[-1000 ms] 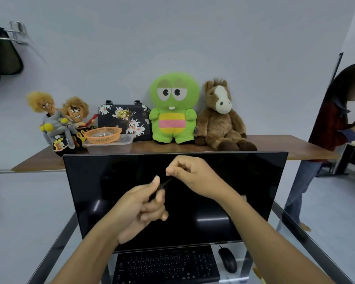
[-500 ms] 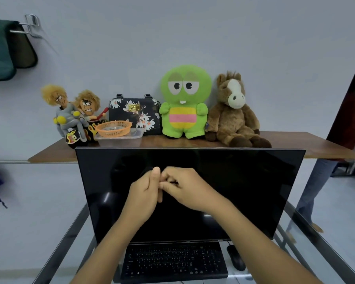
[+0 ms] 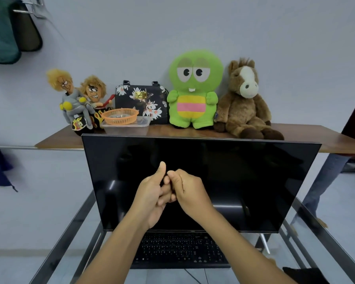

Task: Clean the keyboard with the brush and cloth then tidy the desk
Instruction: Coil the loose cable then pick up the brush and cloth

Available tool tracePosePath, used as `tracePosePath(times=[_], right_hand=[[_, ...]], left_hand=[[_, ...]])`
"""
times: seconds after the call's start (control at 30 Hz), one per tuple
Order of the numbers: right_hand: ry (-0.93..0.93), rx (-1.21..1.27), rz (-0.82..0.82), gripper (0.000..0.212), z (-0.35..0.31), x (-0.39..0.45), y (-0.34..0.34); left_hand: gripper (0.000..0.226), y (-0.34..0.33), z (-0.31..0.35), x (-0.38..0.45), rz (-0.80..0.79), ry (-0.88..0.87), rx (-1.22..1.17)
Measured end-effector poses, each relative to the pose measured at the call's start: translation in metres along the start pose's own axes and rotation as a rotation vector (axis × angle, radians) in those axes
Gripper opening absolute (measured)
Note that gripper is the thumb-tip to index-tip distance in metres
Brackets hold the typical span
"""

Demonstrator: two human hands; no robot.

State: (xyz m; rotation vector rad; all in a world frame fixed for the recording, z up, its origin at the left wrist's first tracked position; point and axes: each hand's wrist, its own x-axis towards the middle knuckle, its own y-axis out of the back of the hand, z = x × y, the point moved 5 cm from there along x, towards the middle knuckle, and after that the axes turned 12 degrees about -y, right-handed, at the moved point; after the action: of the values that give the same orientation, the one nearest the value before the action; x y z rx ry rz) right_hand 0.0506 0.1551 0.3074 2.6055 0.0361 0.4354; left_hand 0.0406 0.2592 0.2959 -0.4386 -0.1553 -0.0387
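My left hand [image 3: 151,194] and my right hand [image 3: 190,191] are pressed together in front of the dark monitor [image 3: 244,181], above the black keyboard [image 3: 180,250]. The left thumb points up and the fingers of both hands are curled. Between them only a sliver of a small dark object, apparently the brush [image 3: 164,182], shows; most of it is hidden by the fingers. A dark cloth [image 3: 302,275] lies at the desk's near right corner.
The glass desk has a metal frame [image 3: 78,220]. A wooden shelf [image 3: 55,141] behind the monitor carries plush toys, a floral bag [image 3: 140,99] and an orange basket [image 3: 120,116]. Towels hang upper left. A person's leg [image 3: 324,179] stands at the right.
My hands, apart one second ago with a thin dark object stretched between them, have closed together. My view has shifted closer to the desk and tilted down.
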Motion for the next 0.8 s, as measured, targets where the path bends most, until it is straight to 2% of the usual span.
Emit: tracePosePath(times=[0.1,0.17,0.23,0.43,0.6,0.7,0.8], right_hand=[[-0.056,-0.043,0.048,0.037,0.013,0.005,0.002],[-0.110,-0.063,0.044,0.042,0.027,0.007,0.001],[-0.174,-0.089,0.007,0.044,0.045,0.006,-0.003],[-0.406,-0.052,-0.153,0.042,0.103,-0.014,-0.019],[-0.628,-0.091,-0.347,0.033,0.156,-0.045,-0.027],[-0.678,-0.136,-0.358,0.025,0.182,-0.062,-0.024],[-0.681,-0.197,-0.316,0.027,0.207,-0.077,-0.016]], left_hand=[[0.038,0.006,-0.010,-0.003,-0.056,-0.062,0.151],[0.034,0.012,-0.020,-0.003,-0.110,-0.075,0.358],[0.032,0.019,-0.034,-0.001,-0.144,-0.047,0.533],[0.038,0.033,-0.088,-0.002,-0.165,0.084,0.860],[0.041,0.047,-0.147,-0.015,-0.231,0.198,0.928],[0.045,0.052,-0.185,-0.024,-0.255,0.280,0.892],[0.044,0.040,-0.215,-0.031,-0.285,0.341,0.867]])
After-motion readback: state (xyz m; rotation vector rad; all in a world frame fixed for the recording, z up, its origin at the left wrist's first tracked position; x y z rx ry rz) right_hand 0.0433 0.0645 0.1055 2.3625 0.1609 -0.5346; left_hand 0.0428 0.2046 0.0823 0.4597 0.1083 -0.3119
